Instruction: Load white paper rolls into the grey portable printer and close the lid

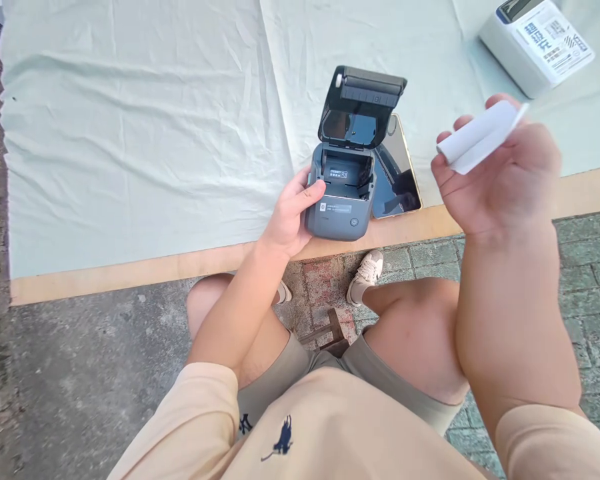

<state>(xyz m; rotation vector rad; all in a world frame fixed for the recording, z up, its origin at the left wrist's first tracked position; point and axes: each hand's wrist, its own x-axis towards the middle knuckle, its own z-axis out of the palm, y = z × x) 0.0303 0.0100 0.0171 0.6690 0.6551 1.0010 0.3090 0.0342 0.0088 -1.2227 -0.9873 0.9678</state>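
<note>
My left hand (294, 212) grips the left side of a dark blue label printer (339, 221), thumb on its top edge. The printer's lid (361, 103) is raised, and its inner compartment shows a small printed label with no roll in it. In my right hand (505, 173), raised at the right, lies a white paper roll (480, 133) with a loose flap of paper. The fingers curl around it from below and behind. A gap separates the roll from the printer.
A smartphone or tablet with a glossy dark screen (397, 173) lies just right of the printer, near the table's wooden edge (130, 272). A white box with blue print (535, 50) stands at the back right. Pale wrinkled cloth (145, 133) covers the table.
</note>
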